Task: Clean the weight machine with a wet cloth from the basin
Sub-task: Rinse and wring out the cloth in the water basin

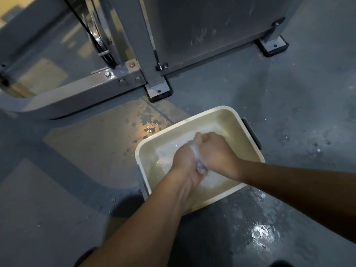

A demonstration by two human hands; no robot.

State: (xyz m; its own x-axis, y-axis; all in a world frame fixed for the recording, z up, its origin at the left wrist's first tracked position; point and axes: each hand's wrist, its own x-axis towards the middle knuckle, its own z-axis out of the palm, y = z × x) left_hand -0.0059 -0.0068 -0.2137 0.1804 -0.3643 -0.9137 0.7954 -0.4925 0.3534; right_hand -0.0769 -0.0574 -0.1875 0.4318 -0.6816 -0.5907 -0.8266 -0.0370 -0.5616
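Grey painted floor, glistening wet patches

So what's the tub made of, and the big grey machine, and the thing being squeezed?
The basin looks like plastic: smooth, cream, slightly shiny, with rounded moulded corners. The machine frame seems to be grey-painted metal: square tubes joined with bolts. The cloth is probably soft fabric, since it scrunches up wet, though it is too blurred to be sure.

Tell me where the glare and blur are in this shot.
Head view: dim overall; glare on the wet floor lower right, a warm patch beyond the basin; left hand, right hand and cloth slightly motion-blurred; weight machine uprights lean from wide-angle distortion.
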